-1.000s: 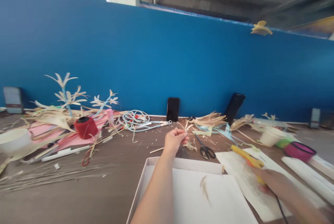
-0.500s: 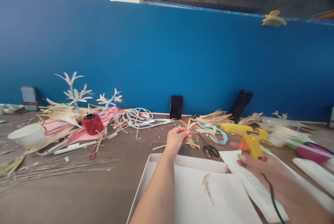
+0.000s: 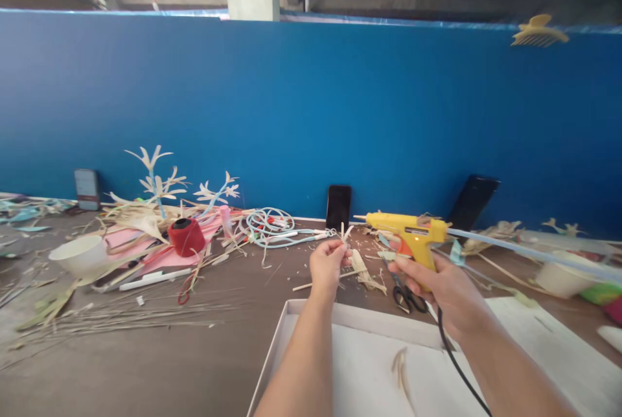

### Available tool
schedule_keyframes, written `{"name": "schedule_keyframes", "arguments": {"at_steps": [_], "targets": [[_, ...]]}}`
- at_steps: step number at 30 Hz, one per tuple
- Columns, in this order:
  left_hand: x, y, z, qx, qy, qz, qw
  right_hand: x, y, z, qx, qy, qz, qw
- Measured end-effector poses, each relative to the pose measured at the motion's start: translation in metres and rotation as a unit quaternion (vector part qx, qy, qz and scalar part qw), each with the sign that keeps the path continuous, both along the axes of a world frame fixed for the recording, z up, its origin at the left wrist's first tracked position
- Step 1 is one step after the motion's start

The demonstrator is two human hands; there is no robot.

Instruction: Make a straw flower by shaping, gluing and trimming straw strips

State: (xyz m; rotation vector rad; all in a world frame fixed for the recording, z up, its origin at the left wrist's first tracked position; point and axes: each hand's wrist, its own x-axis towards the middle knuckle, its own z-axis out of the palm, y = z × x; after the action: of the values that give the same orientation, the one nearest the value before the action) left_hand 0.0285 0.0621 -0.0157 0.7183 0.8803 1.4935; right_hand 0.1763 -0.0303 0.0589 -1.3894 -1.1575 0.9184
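Note:
Between the fingertips of my left hand (image 3: 328,267) is a small pale straw flower (image 3: 345,233), its thin petals pointing up. My right hand (image 3: 444,287) is wrapped round the handle of a yellow glue gun (image 3: 413,236). The gun's nozzle points left, just above and to the right of the flower, without touching it. A long clear glue stick (image 3: 515,245) runs out of its back, and a black cord hangs from the handle. Below the gun, dark scissors (image 3: 409,299) lie on the table, partly hidden by my right hand.
A white box lid (image 3: 369,318) holding a dried strip lies in front. A red thread spool (image 3: 186,237), white cup (image 3: 80,256) and finished straw flowers (image 3: 162,185) are at left. A black phone (image 3: 339,205) leans on the blue partition (image 3: 311,112). Straw scraps surround my hands.
My right hand has brought the glue gun leftward, so its nozzle is now close to the flower. The left hand keeps its pinch. The whole view has shifted slightly.

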Motion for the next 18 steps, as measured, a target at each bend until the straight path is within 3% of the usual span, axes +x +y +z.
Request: {"name": "schedule_keyframes", "arguments": {"at_steps": [2, 5, 8, 11, 18], "targets": [[-0.001, 0.001, -0.001, 0.002, 0.004, 0.015, 1.0, -0.003, 0.008, -0.001, -0.001, 0.007, 0.016, 1.0], [-0.003, 0.003, -0.002, 0.008, 0.013, 0.032, 0.999, -0.006, 0.019, -0.004, 0.045, -0.017, -0.016, 0.999], [-0.003, 0.005, -0.004, 0.005, 0.018, 0.037, 0.999, -0.008, 0.025, -0.007, 0.075, -0.101, -0.061, 0.99], [-0.003, 0.007, -0.006, 0.005, 0.018, 0.04, 0.999, -0.009, 0.024, -0.013, 0.049, -0.17, -0.046, 0.983], [-0.001, 0.009, -0.008, -0.016, 0.015, 0.049, 0.999, -0.005, 0.016, -0.028, 0.038, -0.124, 0.0, 0.992]]}}
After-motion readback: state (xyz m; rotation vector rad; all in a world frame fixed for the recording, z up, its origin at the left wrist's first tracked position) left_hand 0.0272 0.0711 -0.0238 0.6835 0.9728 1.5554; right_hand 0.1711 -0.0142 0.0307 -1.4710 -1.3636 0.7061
